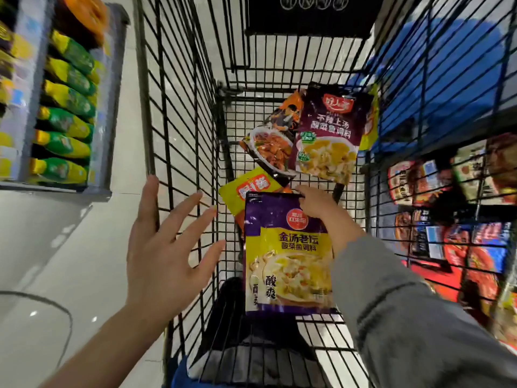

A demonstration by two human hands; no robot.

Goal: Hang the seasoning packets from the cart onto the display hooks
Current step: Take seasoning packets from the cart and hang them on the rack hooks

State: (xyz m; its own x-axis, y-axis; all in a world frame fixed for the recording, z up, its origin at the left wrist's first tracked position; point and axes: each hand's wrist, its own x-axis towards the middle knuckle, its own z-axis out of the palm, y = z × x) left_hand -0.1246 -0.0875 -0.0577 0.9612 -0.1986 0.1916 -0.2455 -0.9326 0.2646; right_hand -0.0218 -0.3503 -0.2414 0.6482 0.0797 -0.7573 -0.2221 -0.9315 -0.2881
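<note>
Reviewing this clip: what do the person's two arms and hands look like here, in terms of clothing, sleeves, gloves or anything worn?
The right arm wears a grey long sleeve with a stitched seam across it, reaching to the wrist. The left forearm is bare as far as the frame shows. The left hand and right hand are both ungloved. No rings, watch or bracelet show. The left hand's fingers have short, pale nails.

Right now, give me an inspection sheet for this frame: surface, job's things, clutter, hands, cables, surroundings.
Surface: black wire cart, floor of pale tiles.
Job's things: purple-and-yellow packet lifted in the cart; dark purple packet, orange dish packet and yellow packet lying further in.
Clutter: dark item at the cart's near end, unclear.
Hands: right hand pinches the purple-and-yellow packet's top; left hand spread open, holding nothing.
Cables: nothing seen.
Surroundings: green-and-yellow bags shelved left; red packets displayed right.
</note>
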